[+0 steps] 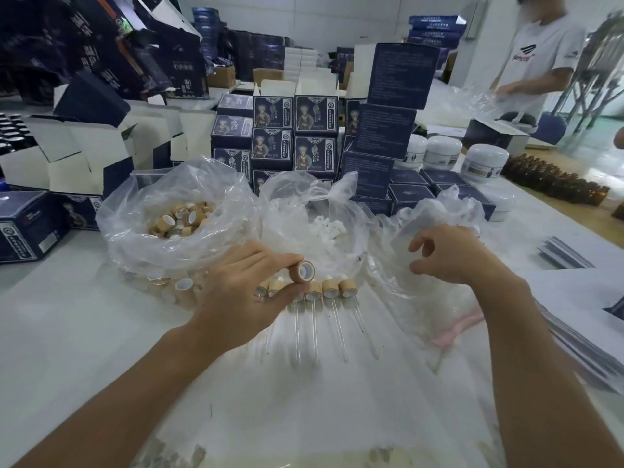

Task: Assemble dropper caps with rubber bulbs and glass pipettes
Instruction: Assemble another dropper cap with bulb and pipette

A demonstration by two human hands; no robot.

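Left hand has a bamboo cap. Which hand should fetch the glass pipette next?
Right. The right hand is free, fingers loosely curled, already over the clear bag on that side. The left hand is busy pinching the cap. I cannot tell what that bag holds.

A packing workshop. Printed navy cartons [293, 130] stack at twelve o'clock on the worktop [67, 315]. Bagged caps [182, 219] sit at ten.
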